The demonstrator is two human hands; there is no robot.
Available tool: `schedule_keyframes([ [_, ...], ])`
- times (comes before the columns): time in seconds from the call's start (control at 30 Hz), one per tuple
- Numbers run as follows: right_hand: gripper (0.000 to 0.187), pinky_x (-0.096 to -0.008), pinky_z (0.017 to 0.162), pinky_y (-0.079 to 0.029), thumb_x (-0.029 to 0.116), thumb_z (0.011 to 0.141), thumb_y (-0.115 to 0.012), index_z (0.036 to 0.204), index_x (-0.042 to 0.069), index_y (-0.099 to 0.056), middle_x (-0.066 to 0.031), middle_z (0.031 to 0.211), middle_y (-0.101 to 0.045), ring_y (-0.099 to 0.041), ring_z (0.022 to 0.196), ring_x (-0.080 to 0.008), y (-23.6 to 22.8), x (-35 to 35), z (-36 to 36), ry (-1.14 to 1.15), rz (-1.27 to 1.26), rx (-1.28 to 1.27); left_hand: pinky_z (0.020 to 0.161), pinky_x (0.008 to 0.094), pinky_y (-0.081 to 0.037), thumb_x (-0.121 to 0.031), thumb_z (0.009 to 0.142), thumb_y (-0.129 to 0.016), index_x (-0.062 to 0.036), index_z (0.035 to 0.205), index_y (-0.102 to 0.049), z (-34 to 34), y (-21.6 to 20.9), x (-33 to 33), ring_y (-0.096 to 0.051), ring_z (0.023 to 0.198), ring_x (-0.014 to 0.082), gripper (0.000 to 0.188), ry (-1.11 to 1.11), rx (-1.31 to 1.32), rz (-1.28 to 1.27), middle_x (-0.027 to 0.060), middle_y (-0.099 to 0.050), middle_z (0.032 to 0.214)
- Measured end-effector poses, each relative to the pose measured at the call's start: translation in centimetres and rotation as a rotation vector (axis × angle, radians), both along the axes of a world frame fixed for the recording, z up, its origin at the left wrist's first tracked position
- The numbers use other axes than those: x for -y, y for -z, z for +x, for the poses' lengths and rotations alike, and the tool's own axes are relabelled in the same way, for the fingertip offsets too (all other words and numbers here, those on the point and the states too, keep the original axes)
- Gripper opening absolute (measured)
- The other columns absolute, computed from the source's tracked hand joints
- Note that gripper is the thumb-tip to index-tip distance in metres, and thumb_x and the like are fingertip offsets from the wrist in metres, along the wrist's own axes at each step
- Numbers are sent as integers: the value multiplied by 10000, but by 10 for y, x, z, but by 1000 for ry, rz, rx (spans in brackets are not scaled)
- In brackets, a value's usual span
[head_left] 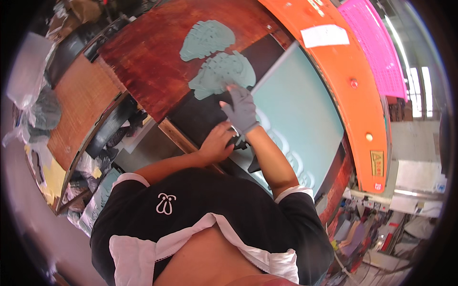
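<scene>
My right hand (242, 110), in a grey glove with bare fingertips, reaches forward with its fingers apart. Its fingertips are at the near edge of a pile of pale green cut pieces (224, 71). Beyond that lies a second pile of pale green pieces (208, 39). My left hand (217, 144) is bare and curled at the edge of the black board (191, 114), beside a small dark shape (241, 142); what its fingers hold, if anything, is hidden. To the right of my hands lies a large pale green sheet (305, 95) with curved openings or outlines along its near side.
An orange machine beam (348, 90) arches along the right, with white paper (325, 36) on it. Behind it stands a pink plastic basket (374, 45). A red-brown tabletop (143, 62) extends to the far left. A wooden shelf (81, 100) with plastic bags stands at left.
</scene>
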State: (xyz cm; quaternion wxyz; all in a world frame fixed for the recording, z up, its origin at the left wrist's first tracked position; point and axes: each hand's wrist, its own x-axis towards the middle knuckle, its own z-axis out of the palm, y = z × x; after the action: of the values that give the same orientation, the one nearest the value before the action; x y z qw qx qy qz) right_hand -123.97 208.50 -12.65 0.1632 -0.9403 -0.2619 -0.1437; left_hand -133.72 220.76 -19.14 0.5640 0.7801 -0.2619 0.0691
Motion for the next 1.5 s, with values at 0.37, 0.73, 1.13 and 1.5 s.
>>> schedule_keyframes([
  [0.37,427,-426,873,-446,270,803,-633,1141,19,-557,-194,1115,-568,-557,1014,-353,-29,264,-239,1316,160,-8,811,298,-457,-125,808,-674,-8,1218,-455,24,18,-3,-545,900,161,479,-12,-571,-336,118,-537,1094],
  [0.73,614,-407,895,-442,455,764,-635,1168,1,-546,-211,1079,-626,-589,1047,-351,-12,355,-371,1737,405,-239,543,245,-406,-287,934,-525,-29,899,-589,76,-24,29,-530,582,90,268,133,-699,70,29,-613,751],
  [1.13,586,-298,871,-433,418,813,-646,1151,-53,-561,-157,1041,-619,-570,970,-196,13,439,-388,1430,767,-275,620,377,-477,-407,894,-531,-62,918,-598,74,-12,3,-637,671,249,352,-202,-247,417,93,-624,690],
  [1.5,625,-371,813,-448,510,774,-603,1006,-70,-609,-175,904,-653,-609,857,-268,1,427,-329,1688,451,-229,1012,305,-343,-329,926,-533,-63,1369,-396,126,-15,53,-425,1238,192,535,157,-493,-136,106,-440,1362],
])
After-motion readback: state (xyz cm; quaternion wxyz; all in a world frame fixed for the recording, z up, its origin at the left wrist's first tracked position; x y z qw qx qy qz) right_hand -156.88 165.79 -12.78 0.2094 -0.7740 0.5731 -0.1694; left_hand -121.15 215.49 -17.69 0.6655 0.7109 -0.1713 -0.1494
